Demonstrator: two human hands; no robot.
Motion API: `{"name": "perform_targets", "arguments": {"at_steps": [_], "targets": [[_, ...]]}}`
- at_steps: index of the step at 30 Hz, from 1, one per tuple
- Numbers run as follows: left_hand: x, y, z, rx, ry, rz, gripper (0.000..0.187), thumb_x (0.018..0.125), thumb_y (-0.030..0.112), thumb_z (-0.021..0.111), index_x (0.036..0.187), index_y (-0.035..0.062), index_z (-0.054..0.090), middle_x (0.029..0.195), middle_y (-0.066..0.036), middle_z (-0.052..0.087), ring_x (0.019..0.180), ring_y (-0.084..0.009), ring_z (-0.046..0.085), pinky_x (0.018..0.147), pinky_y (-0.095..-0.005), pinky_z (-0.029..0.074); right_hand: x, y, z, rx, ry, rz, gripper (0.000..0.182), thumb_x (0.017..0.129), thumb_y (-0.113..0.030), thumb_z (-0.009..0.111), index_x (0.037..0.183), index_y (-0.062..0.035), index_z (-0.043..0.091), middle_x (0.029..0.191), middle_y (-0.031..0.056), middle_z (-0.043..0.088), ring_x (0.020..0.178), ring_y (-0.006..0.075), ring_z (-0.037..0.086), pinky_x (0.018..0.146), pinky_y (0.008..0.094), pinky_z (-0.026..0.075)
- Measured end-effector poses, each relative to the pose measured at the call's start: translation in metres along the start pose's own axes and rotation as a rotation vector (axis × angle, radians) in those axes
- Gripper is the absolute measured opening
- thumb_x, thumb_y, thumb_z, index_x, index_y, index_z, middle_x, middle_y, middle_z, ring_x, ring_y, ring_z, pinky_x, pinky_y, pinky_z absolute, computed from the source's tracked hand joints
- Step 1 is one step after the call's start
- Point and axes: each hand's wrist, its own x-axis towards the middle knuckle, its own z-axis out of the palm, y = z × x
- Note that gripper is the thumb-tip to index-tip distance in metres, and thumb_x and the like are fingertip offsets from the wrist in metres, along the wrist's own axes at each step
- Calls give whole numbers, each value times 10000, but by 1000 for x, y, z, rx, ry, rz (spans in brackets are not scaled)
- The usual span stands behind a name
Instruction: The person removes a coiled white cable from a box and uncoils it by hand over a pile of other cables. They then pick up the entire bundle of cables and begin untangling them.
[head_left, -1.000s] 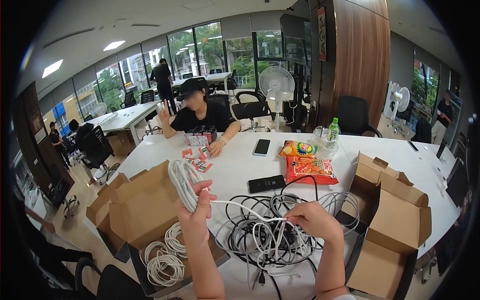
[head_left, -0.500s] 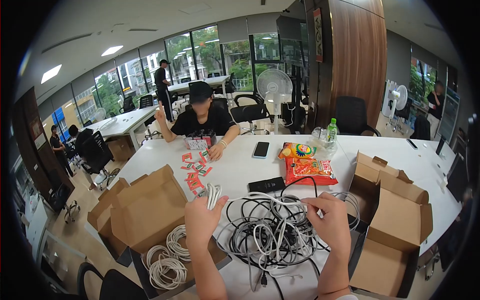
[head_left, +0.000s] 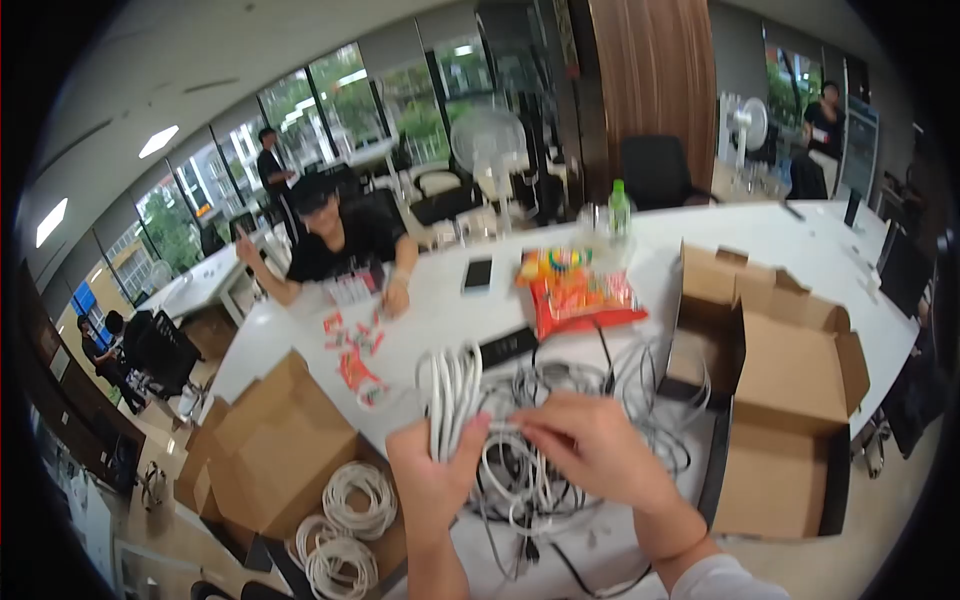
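My left hand (head_left: 432, 470) is closed around a looped bundle of white cable (head_left: 455, 395), whose loops stand up above the fist. Close beside it, my right hand (head_left: 590, 450) pinches a white strand that runs to the bundle. Beneath and behind both hands lies a tangled heap of black, grey and white cables (head_left: 545, 490), partly hidden by my right hand. Coiled white cables (head_left: 360, 500) rest in the open cardboard box (head_left: 285, 455) on the left.
An open cardboard box (head_left: 790, 375) stands on the right. Snack bags (head_left: 585, 305), a green-capped bottle (head_left: 619, 210), a phone (head_left: 478, 276) and a black device (head_left: 508, 347) lie beyond the heap. Across the table (head_left: 430, 320), a seated person (head_left: 345, 240) is near small red packets (head_left: 355, 370).
My right hand has moved left, close to my left hand. More cable loops now show in my left hand. The view has tilted and shifted.
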Motion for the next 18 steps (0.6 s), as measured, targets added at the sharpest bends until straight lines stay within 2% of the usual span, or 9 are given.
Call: {"name": "perform_targets", "arguments": {"at_steps": [1,3,5,7,10,12,15,16,18], "targets": [[1,2,0,-9,15,44,267,810,143,741,673,-35,596,506,0,467,520,-42,367,449,-265,324,4,-3,-3,14,-7,-1,166,838,-6,614,993,-5,672,767,146,586,672,316,605,601,373,483],[4,6,-1,-100,-32,1,252,821,146,731,676,-23,611,527,24,495,527,-36,386,453,-254,333,4,-2,-2,85,-50,-2,304,826,50,565,1116,5,642,788,142,576,663,273,601,624,342,486],[-2,7,-5,-179,-102,-81,249,826,152,728,683,-20,618,538,34,511,532,-34,397,457,-250,338,5,0,-2,189,-54,-107,366,813,70,549,1168,10,610,813,149,574,683,269,600,643,329,488],[-5,12,-7,-228,-206,-201,214,845,168,716,768,-23,659,587,30,549,560,-29,442,481,-231,356,5,-3,-4,213,-110,-117,409,807,86,541,1207,14,580,864,162,583,729,268,611,667,318,490],[-7,22,-8,-342,-380,-319,201,866,186,699,852,-15,689,634,28,571,592,-25,483,505,-214,371,-1,3,3,294,-110,-24,342,804,87,553,1130,13,621,788,146,630,667,255,630,625,313,493],[-8,20,-8,-435,-427,-334,201,873,191,692,836,-6,686,629,33,567,587,-23,476,502,-216,367,5,7,5,313,-102,16,289,795,71,581,1065,0,656,731,141,657,611,255,636,592,316,496],[-16,12,-11,-451,-504,-261,232,890,219,671,799,8,647,599,55,508,567,-24,410,491,-234,331,8,24,27,199,74,-134,275,793,52,603,1049,-16,676,733,135,657,603,218,634,597,309,497],[-16,15,-8,-439,-547,-219,271,880,272,676,818,9,653,578,45,515,523,-32,431,460,-225,331,9,27,33,207,75,-182,348,793,26,628,1131,-50,659,850,113,665,688,176,629,661,284,501],[-18,17,-3,-440,-602,-174,315,873,321,682,845,8,655,576,36,525,507,-38,454,454,-216,341,11,25,39,338,-42,-82,421,799,19,631,1210,-75,618,1000,102,638,790,158,612,724,274,496]]}}
